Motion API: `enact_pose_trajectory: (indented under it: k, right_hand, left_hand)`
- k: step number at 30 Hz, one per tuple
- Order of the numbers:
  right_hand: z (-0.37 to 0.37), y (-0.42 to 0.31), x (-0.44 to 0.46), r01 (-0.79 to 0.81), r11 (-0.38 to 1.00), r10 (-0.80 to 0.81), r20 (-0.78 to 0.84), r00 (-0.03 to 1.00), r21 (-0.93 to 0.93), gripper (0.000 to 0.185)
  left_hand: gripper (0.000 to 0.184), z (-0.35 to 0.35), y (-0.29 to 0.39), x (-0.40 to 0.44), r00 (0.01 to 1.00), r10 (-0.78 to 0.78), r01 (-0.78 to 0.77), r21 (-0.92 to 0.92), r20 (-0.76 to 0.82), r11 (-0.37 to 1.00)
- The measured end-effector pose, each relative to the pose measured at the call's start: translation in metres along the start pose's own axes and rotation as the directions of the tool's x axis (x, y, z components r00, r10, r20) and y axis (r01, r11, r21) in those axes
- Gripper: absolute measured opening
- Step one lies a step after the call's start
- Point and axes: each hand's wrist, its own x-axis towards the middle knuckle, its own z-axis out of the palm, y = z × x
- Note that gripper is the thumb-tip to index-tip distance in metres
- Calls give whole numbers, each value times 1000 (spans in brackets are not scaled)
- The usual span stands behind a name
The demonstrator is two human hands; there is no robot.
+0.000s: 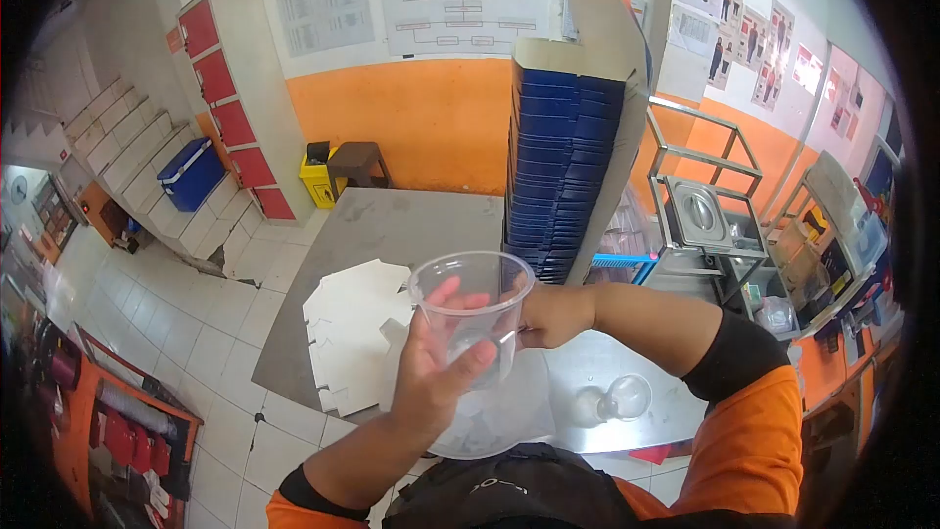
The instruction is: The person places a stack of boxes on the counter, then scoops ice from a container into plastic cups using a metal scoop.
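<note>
A clear plastic cup (pixel 470 318) is upright in front of my body, its open rim facing up. My left hand (pixel 436 362) is wrapped around its left side, the thumb across the front and the fingers showing through the wall. My right hand (pixel 556 315) is closed at the cup's right side; what its fingers grip, if anything, is hidden. Below the cup is a large translucent plastic container or bag (pixel 524 402); I cannot tell which. To its right a small clear cup (pixel 628 398) rests on the metal table (pixel 676 358).
Flat white cardboard sheets (pixel 343 333) lie on the grey tabletop (pixel 406 230) at the left. A tall stack of dark blue boxes (pixel 558 167) rises behind my hands. A metal rack (pixel 710 171) and a blue plastic basket (pixel 627 261) stand at the right.
</note>
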Motion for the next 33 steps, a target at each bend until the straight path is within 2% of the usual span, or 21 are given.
enact_pose_trajectory:
  k: [2, 4, 7, 8, 9, 10, 13, 14, 16, 18, 20, 23, 24, 26, 27, 29, 31, 33]
  right_hand:
    - [-8, -13, -9, -14, 1000, 14, -81, 997, -3, 22]
    - [-13, -22, -18, -72, 997, 72, -61, 996, 10, 22]
    - [-23, -33, -33, -140, 990, 140, -18, 990, -12, 23]
    - [-28, -37, -39, -159, 987, 158, -3, 987, -25, 23]
    - [-35, -41, -45, -169, 985, 169, -4, 986, -46, 23]
    - [-44, -46, -51, -178, 982, 179, -4, 984, -68, 23]
    - [-73, -57, -66, -177, 978, 169, -69, 983, -114, 23]
    - [-84, -63, -68, -172, 977, 160, -100, 982, -126, 23]
    - [-110, -85, -61, -247, 951, 237, -72, 969, -185, 22]
    - [-122, -111, -49, -280, 916, 263, -95, 960, -288, 18]
    - [-127, -141, -29, -307, 820, 318, -62, 946, -484, 13]
    - [-131, -189, -16, -351, 617, 444, -56, 894, -704, 8]
    - [-131, -200, -15, -360, 541, 489, -64, 870, -760, 7]
    - [-127, -207, -17, -445, 505, 493, -177, 852, -739, 7]
    - [-123, -209, -17, -484, 490, 492, -228, 840, -725, 7]
    - [-92, -179, -4, -338, 511, 518, -31, 855, -790, 14]
    - [-47, -145, 25, -181, 579, 561, 227, 796, -795, 17]
    - [14, -111, 39, -159, 528, 550, 194, 812, -834, 20]
  left_hand:
    - [82, -4, 10, 6, 998, 2, 6, -117, 68, 993]
    - [86, -8, 27, 4, 995, -10, 34, -257, 95, 966]
    - [92, -29, 50, -6, 995, 94, -90, -91, 44, 992]
    - [93, -42, 53, -11, 991, 130, -130, 176, 14, 976]
    - [95, -54, 55, -17, 985, 173, -153, 431, -6, 889]
    - [96, -61, 55, -22, 975, 220, -156, 656, -15, 739]
    - [97, -65, 49, -37, 982, 151, 19, 860, -111, 509]
    - [96, -66, 46, -39, 992, 104, 6, 855, -70, 519]
    - [94, -61, 38, -43, 1000, 13, -17, 839, 12, 543]
    - [92, -50, 28, -38, 996, -79, 14, 798, 43, 602]
    - [92, -44, 15, -29, 982, -159, 38, 731, 97, 681]
    - [93, -53, -8, -29, 976, -185, 76, 617, 116, 784]
    - [93, -59, -15, -30, 976, -186, 97, 532, 117, 842]
    - [93, -72, -25, -33, 975, -190, 142, 343, 112, 929]
    - [93, -76, -24, -35, 987, -124, 80, 354, 103, 932]
    - [91, -82, -19, -34, 997, 7, -37, 376, 82, 926]
    - [92, -80, -18, -29, 992, 125, -115, 281, -16, 953]
    - [90, -74, -22, -28, 974, 204, -180, 202, -102, 963]
